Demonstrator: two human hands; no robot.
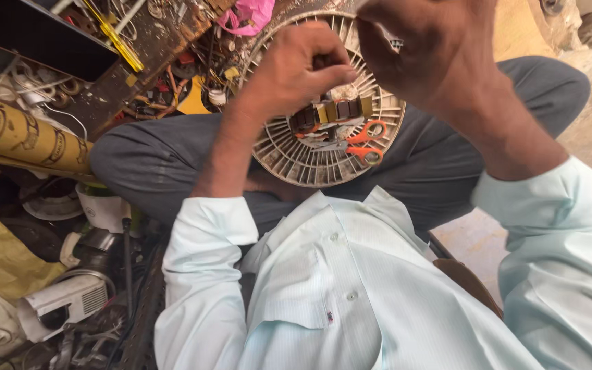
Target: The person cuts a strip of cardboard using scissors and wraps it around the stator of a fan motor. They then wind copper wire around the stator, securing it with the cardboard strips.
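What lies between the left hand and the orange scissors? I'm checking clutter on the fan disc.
Head view: a curved row of dark stator blocks lies there.

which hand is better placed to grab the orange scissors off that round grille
Left, probably. The left hand hovers fisted just above the round grille, close over the orange scissors. The right hand is raised higher and nearer the camera, so it would need to travel farther.

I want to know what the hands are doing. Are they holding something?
It cannot be told. The left hand and the right hand are curled closed above the round slotted disc.
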